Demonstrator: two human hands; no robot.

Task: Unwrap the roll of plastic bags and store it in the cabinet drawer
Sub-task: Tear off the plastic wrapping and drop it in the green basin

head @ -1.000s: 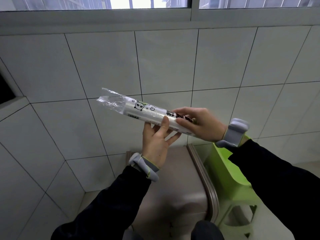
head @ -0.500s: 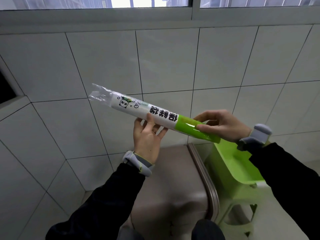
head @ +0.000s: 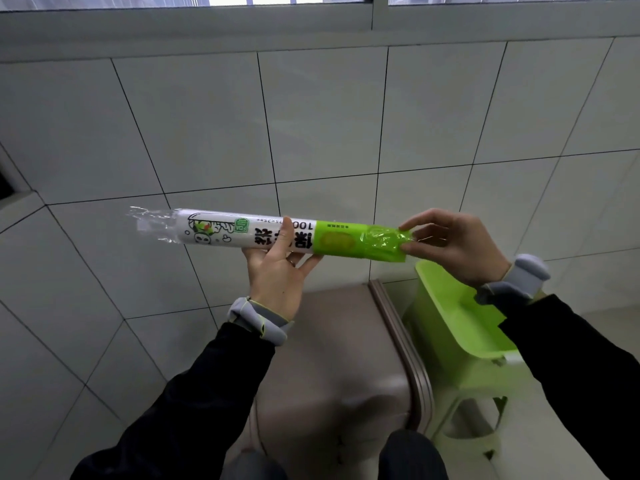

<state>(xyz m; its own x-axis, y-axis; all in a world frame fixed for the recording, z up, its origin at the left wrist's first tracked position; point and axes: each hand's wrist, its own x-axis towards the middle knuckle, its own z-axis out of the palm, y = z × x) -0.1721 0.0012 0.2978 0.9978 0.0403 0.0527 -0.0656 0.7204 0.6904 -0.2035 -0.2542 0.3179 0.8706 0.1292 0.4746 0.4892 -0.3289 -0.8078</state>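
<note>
A: What do the right hand (head: 457,244) fingers (head: 414,248) hold?

B: They pinch the crumpled green wrapper end (head: 384,242) of the roll of plastic bags (head: 263,232). The roll runs leftward from them, roughly level.

A: And the left hand (head: 277,271)?

B: Cupped under the middle, thumb over the top, gripping. The clear wrapper tail (head: 152,223) lies far beyond it, so the right hand is nearest to an end for tearing.

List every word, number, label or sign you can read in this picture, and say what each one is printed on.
"100": on the white part of the roll of plastic bags, upside down, beside the left hand.
"FDA": on a small green badge on the roll, upside down.
Large black Chinese characters on the roll: upside down, partly covered by the fingers; not readable with certainty.
Small print on the green end: too small to read.
</note>
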